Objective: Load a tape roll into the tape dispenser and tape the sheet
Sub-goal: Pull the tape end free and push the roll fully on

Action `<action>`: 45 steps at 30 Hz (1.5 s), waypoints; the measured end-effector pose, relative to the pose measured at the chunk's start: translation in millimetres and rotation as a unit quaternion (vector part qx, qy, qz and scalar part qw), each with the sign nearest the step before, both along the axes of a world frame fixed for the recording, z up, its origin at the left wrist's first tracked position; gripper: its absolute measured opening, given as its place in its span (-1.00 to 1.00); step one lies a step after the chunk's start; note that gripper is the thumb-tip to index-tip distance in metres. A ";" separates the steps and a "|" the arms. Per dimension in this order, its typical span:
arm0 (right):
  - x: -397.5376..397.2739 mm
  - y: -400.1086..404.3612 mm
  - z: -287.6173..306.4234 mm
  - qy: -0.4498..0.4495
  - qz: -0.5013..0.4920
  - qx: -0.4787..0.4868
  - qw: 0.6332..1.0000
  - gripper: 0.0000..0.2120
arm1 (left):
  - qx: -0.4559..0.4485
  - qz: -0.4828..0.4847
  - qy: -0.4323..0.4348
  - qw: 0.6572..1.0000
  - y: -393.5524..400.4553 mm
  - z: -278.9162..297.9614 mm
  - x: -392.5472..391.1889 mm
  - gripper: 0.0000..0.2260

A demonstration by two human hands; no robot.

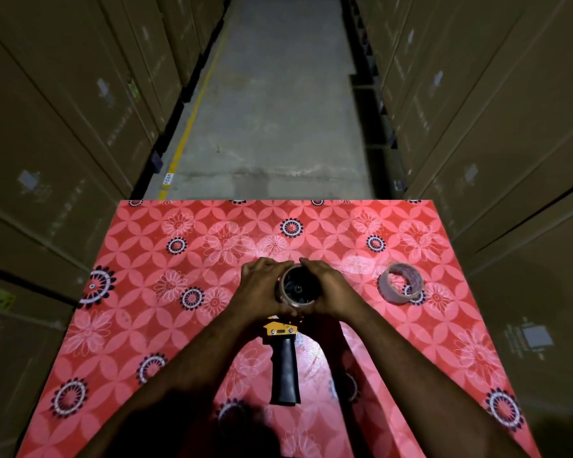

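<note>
A tape dispenser [283, 358] with a black handle and a yellow body lies on the red flowered sheet [146, 325], its handle pointing toward me. A tape roll [297, 289] sits on the dispenser's black hub. My left hand [262, 285] grips the roll's left side and my right hand [325, 289] grips its right side, fingertips nearly meeting over the far edge. The dispenser's front part is hidden under my hands. A second tape roll [401, 284] lies loose on the sheet to the right.
The sheet covers a table [278, 206] whose far edge borders a concrete aisle [272, 110]. Stacked cardboard boxes [53, 127] wall both sides. A yellow floor line [186, 133] runs along the left.
</note>
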State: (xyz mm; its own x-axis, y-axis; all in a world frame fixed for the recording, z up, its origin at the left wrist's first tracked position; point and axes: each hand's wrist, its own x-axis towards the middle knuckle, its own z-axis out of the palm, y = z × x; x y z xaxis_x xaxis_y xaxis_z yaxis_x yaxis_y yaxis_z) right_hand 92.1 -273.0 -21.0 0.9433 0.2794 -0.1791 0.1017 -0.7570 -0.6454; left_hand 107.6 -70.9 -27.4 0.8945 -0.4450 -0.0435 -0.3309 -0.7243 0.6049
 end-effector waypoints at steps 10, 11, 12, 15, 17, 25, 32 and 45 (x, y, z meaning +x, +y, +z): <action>4.9 1.1 -5.0 -0.039 0.000 -0.005 0.999 -0.02 | 0.012 0.009 -0.008 1.000 -0.9 -1.5 1.2 -0.17; 5.9 1.0 -5.5 -0.044 0.001 -0.004 0.999 -0.07 | 0.018 0.007 -0.005 1.000 -0.9 -2.5 2.2 -0.16; 7.5 1.5 -5.1 -0.045 0.004 -0.003 0.999 -0.11 | 0.028 0.004 0.000 1.000 -1.0 -2.9 3.5 -0.16; 11.9 6.6 -3.6 -0.043 0.032 -0.017 0.998 -0.23 | 0.077 -0.010 0.004 0.997 -0.7 -6.9 5.4 -0.16; 7.4 9.6 -6.4 -0.034 0.015 -0.006 0.999 -0.26 | 0.097 -0.003 0.008 0.995 -2.5 -11.6 2.0 -0.15; -15.6 2.0 -28.4 -0.028 0.032 -0.074 0.996 0.12 | 0.201 -0.048 -0.035 0.978 -7.1 -16.9 -9.6 -0.03; -31.8 6.9 -44.3 -0.064 0.055 -0.188 0.979 -0.11 | 0.305 -0.114 -0.025 0.945 -4.1 -24.6 -14.9 -0.25; -36.9 10.5 -44.1 -0.053 0.056 -0.223 0.972 -0.14 | 0.337 -0.123 0.031 0.933 -10.5 -14.5 -13.8 -0.28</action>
State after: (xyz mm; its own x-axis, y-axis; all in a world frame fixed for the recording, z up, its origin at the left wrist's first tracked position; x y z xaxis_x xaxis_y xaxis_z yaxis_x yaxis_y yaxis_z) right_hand 55.2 -262.5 -65.1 0.9314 0.2974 -0.2098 0.2467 -0.9397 -0.2367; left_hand 93.8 -81.4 -41.8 0.7557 -0.4889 -0.4358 -0.5166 -0.8540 0.0622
